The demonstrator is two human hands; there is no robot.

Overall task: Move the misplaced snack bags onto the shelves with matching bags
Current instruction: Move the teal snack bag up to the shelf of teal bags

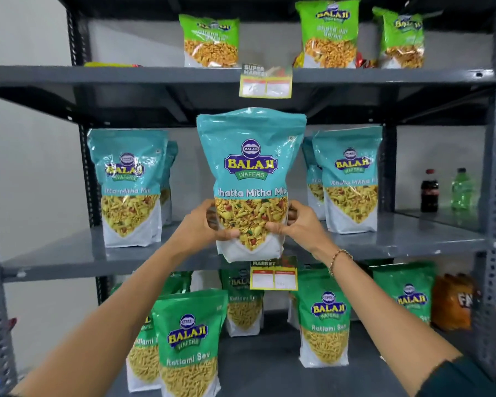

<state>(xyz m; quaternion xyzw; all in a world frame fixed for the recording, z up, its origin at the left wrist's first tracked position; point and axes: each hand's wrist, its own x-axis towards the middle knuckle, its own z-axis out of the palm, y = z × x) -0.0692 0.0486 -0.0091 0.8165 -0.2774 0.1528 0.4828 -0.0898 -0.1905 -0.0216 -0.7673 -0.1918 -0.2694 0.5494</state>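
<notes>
At the centre of the frame I saw both hands holding one teal Khatta Mitha Mix bag (251,179) upright before the middle shelf (398,239), its base level with that shelf's front edge. My left hand (196,224) clasped the bag's lower left side, thumb pressed across the front of the clear window and the other fingers hidden behind the bag. My right hand (297,223) mirrored it on the lower right side, thumb laid on the front and fingers curled around the edge (a beaded bracelet (338,260) sat on that wrist).

On the same shelf, matching teal bags stood upright: one group at centre left (128,184) and another at centre right (348,179), with the held bag between them. Light green bags (328,32) stood on the top shelf (98,74) in the upper part of the frame. Darker green Ratlami Sev bags (188,342) filled the lowest shelf along the bottom.

Yellow price tags hung from the shelf edges, one above the held bag (265,81) and one just below it (274,275). Two drink bottles (430,190) stood at the far right on a neighbouring shelf.
</notes>
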